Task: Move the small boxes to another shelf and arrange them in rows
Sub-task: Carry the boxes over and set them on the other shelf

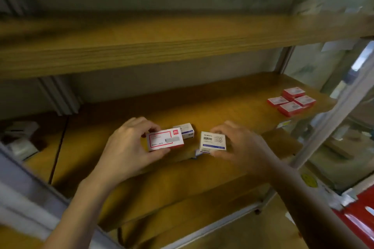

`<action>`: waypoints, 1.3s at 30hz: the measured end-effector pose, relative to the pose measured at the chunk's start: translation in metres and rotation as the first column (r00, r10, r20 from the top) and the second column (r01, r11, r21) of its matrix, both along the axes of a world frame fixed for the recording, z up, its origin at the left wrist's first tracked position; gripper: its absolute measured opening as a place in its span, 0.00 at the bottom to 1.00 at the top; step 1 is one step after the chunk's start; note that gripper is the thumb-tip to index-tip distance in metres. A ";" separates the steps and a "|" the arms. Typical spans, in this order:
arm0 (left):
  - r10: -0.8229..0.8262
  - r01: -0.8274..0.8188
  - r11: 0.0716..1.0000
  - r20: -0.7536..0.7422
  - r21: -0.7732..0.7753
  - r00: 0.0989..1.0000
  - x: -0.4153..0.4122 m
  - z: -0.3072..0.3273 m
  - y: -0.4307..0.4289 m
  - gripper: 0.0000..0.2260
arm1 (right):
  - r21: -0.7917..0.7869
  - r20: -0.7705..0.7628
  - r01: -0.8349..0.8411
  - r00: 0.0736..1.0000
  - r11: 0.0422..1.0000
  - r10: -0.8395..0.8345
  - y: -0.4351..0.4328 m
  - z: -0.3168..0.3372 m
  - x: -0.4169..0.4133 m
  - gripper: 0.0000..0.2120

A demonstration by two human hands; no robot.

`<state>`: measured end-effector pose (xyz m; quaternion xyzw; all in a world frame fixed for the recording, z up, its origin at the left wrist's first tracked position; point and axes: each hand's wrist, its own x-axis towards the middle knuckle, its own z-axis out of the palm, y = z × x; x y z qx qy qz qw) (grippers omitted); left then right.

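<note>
Gripping a small white cardboard box with a red border [165,140] in the left hand [129,147], thumb in front, fingers curled over the back edge. Gripping a small white cardboard box with a blue stripe and a paper-clip drawing [213,142] in the right hand [240,143], pinched the same way. Both held low over the brown wooden middle shelf [222,103], near its front, close together but not touching.

Could drop either box with a loose pinch. Could bump the two boxes together and knock one crooked. Could also push the little white box with blue print [186,130], sitting on the shelf just behind the red-bordered one, out of place. Hard to tell about the blue-and-white edge [197,152] peeking out under the right-hand box. Maybe one more box, easy to knock off the front.

Far to the right on the same shelf, a tidy bunch of flat red boxes with white tops [291,102], well apart from the hands. Overhead, a thick wooden upper shelf board [182,42], easy to bump knuckles on when lifting. On the right, a grey metal post [332,119]. Off to the left, blurry pale things [20,137], too fuzzy to name. Down in the right corner, something shiny red [360,218].
</note>
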<state>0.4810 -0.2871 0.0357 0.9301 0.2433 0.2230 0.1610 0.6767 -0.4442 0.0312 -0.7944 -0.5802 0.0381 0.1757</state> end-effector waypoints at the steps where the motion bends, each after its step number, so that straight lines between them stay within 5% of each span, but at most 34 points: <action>1: 0.025 -0.025 1.000 -0.001 0.012 1.000 -0.002 0.000 0.000 0.22 | 0.007 0.000 -0.027 1.000 1.000 0.027 0.010 -0.002 0.005 0.22; 19: 0.490 -0.491 0.870 0.024 0.049 0.871 0.030 -0.006 -0.049 0.23 | -0.071 0.087 -0.430 0.896 0.900 0.435 0.103 -0.017 0.059 0.27; 28: 0.509 -0.512 0.856 0.058 0.069 0.859 0.137 -0.001 -0.083 0.21 | -0.118 0.119 -0.517 0.840 0.848 0.529 0.016 0.007 0.160 0.23; 39: 0.327 -0.329 0.944 0.032 0.041 0.944 0.321 -0.012 -0.133 0.18 | -0.247 0.070 -0.410 0.896 0.878 0.438 -0.092 0.008 0.312 0.21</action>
